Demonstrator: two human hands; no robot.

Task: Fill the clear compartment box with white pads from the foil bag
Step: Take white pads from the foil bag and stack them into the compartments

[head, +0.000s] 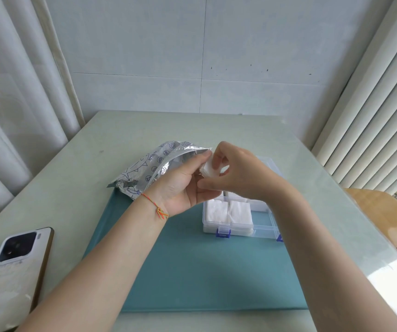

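The silver foil bag [149, 167] lies on its side at the mat's far left corner, its mouth facing right. My left hand [183, 185] holds the bag's open edge, palm up. My right hand [234, 174] pinches a small stack of white pads [209, 169] right at the bag's mouth, above the box. The clear compartment box [262, 230] with blue latches sits open on the mat below my right wrist. Two front compartments hold white pads [228, 212]; the box's right part is hidden by my right arm.
A teal mat [192, 271] covers the middle of the pale green table [72, 188]. A white phone [13, 267] lies face down at the near left. Curtains hang left, a ribbed radiator stands right, and a wooden chair [384, 214] is beside the table's right edge.
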